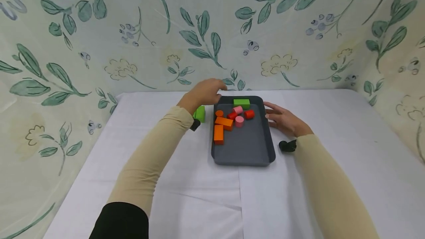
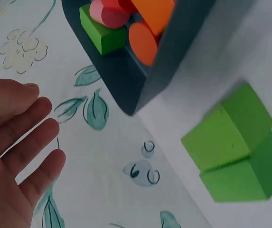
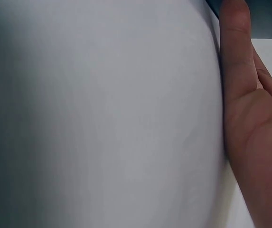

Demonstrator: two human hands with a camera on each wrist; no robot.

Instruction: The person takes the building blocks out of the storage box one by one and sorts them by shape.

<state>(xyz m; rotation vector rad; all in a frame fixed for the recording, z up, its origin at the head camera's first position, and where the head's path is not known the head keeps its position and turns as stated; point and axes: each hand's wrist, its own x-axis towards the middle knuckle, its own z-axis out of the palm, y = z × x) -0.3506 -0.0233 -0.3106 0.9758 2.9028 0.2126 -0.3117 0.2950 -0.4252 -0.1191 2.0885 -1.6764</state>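
Note:
A dark grey tray (image 1: 245,150) lies on the white-covered table. My left hand (image 1: 206,91) hovers by its far left corner with loosely bent fingers; in the left wrist view nothing is in that hand (image 2: 17,137). My right hand (image 1: 283,119) rests its extended fingers along the tray's right wall. Inside the tray are a green block (image 1: 241,103), two orange blocks (image 1: 218,134), an orange cylinder (image 1: 219,113), two red cylinders (image 1: 249,114) and two pink cylinders (image 1: 239,121). Two green blocks (image 2: 221,137) sit against each other outside the tray, left of it and partly behind my left wrist.
White cloth (image 1: 186,194) covers the table. Behind its far edge hangs a curtain (image 1: 232,28) with a leaf and flower print. Dark wrist bands (image 1: 287,146) are on both arms, close to the table surface.

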